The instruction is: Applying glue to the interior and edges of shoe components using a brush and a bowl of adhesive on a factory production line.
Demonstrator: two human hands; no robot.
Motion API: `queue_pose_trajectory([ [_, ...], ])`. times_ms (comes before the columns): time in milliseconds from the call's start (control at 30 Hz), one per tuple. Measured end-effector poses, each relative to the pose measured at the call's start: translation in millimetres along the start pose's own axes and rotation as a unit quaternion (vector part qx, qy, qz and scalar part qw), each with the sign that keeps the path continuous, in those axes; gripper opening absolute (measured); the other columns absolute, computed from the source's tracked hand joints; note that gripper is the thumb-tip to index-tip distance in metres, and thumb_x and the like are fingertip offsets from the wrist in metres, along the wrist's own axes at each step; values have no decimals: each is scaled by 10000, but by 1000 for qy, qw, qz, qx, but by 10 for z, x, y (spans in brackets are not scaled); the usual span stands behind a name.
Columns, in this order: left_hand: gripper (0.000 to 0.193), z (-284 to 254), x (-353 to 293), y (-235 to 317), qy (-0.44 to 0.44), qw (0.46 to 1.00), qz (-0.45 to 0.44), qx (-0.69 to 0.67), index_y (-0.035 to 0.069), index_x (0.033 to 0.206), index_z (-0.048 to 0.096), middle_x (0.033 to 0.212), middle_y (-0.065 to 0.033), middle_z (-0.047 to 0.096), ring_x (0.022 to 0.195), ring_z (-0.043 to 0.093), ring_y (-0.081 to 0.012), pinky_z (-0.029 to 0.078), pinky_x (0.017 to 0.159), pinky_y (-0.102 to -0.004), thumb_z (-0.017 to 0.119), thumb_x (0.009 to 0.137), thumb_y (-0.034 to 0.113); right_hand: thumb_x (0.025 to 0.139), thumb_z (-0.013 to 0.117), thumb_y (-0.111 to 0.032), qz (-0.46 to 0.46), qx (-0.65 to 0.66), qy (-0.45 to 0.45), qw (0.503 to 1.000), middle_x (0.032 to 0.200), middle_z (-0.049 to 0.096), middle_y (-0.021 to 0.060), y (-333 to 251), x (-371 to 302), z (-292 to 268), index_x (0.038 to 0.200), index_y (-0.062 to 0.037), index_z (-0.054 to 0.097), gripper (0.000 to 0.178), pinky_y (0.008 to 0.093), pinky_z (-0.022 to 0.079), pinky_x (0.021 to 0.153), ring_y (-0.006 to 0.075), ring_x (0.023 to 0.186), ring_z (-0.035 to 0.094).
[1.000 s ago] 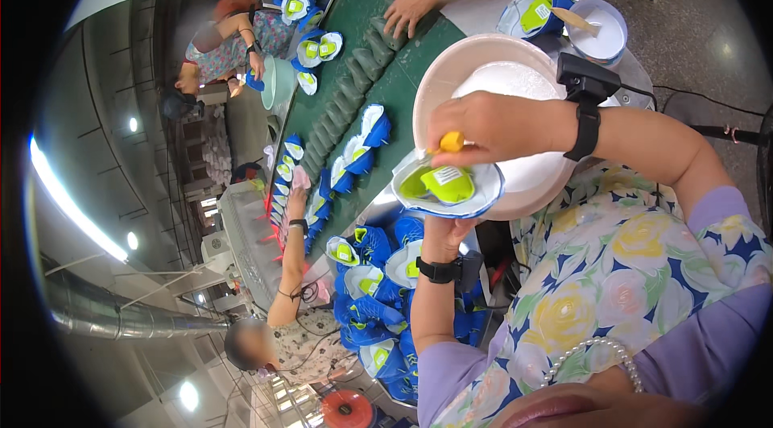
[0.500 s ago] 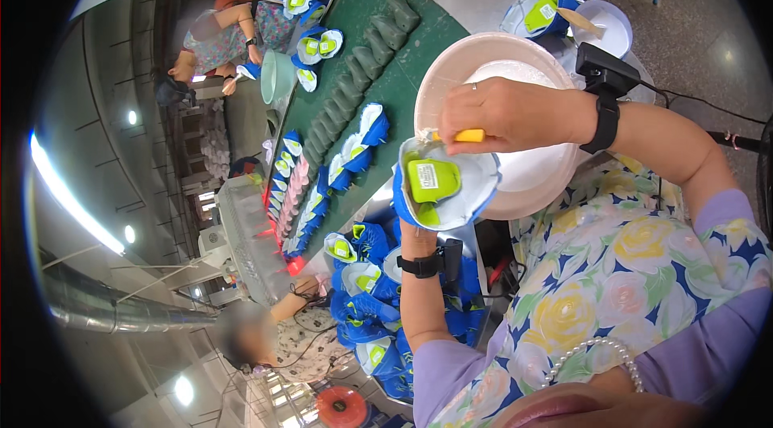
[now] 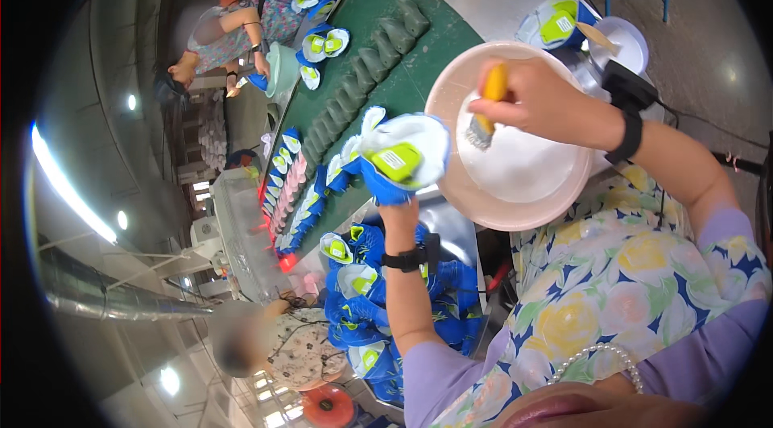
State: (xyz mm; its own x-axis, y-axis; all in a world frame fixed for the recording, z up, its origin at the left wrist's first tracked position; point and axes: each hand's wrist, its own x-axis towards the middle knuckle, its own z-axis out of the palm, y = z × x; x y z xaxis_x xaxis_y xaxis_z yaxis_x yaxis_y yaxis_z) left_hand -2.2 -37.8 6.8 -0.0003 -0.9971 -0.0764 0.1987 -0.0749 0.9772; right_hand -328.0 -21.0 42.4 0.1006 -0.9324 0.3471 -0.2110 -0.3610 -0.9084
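My right hand (image 3: 538,99) is closed round the yellow handle of a brush (image 3: 494,83). The brush points down over a pale pink basin (image 3: 573,204) of white liquid (image 3: 527,174), its bristles wet and white. My left hand (image 3: 397,210) grips a blue shoe upper (image 3: 390,190) from below, so most of its fingers are hidden. The upper's opening faces up, showing a white-coated edge and a lime-green tongue with a white label. It is held beside the basin's left rim.
Blue shoe uppers (image 3: 358,311) are heaped left of my left forearm. A green conveyor belt (image 3: 423,57) carries rows of grey shoe lasts (image 3: 372,64) and more uppers. Behind the basin stands a white bucket (image 3: 630,40) with a wooden-handled tool. Other people work along the belt.
The brush has left the upper's rim and swung right, over the liquid, its handle now upright. My left hand has moved the upper leftward and slightly up, away from the basin.
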Motion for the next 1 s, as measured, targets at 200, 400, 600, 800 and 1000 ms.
queue_pose_trajectory([
  [200, 268, -746, 877, -356, 73, 991, -108, 25, 140, 1192, 486, 955, -63, 593, 747, 563, -174, 459, 575, -292, 527, 930, 101, 853, 689, -135, 183, 153, 19, 971, 699, 619, 40, 24, -243, -78, 859, 4, 568, 184, 216, 472, 537, 76, 638, 619],
  [400, 500, -887, 1579, -977, 86, 989, -108, -51, 141, 1340, 384, 1079, -120, 570, 907, 612, -264, 535, 757, -385, 487, 893, -56, 865, 668, -91, 226, 161, -1, 961, 799, 630, 67, 30, -332, 34, 886, -17, 541, 148, 205, 504, 558, 98, 639, 628],
  [600, 615, -1433, 1431, -796, 199, 907, -54, 369, 59, 1404, 378, 1127, -152, 609, 907, 628, -247, 517, 742, -345, 564, 819, 21, 939, 591, -137, 226, 182, 15, 957, 892, 625, 74, 253, -401, -10, 969, -53, 534, 105, 199, 492, 589, 80, 650, 596],
  [800, 729, -2486, -63, -219, 292, 564, 66, 769, 94, 1315, 492, 1434, -216, 365, 1310, 353, -397, 343, 1043, -439, 769, 706, 384, 963, 563, -218, 295, 262, 15, 919, 898, 628, 83, 251, -368, 70, 999, -51, 529, 174, 208, 480, 600, 82, 647, 573],
  [1000, 411, -3246, -95, -554, 316, 570, -39, 758, -34, 661, 673, 697, -241, 648, 793, 638, -402, 474, 730, -500, 563, 845, 317, 934, 596, -159, 203, 191, -81, 957, 802, 596, 34, 216, -409, 251, 952, -6, 566, 158, 216, 468, 614, 82, 674, 569],
])
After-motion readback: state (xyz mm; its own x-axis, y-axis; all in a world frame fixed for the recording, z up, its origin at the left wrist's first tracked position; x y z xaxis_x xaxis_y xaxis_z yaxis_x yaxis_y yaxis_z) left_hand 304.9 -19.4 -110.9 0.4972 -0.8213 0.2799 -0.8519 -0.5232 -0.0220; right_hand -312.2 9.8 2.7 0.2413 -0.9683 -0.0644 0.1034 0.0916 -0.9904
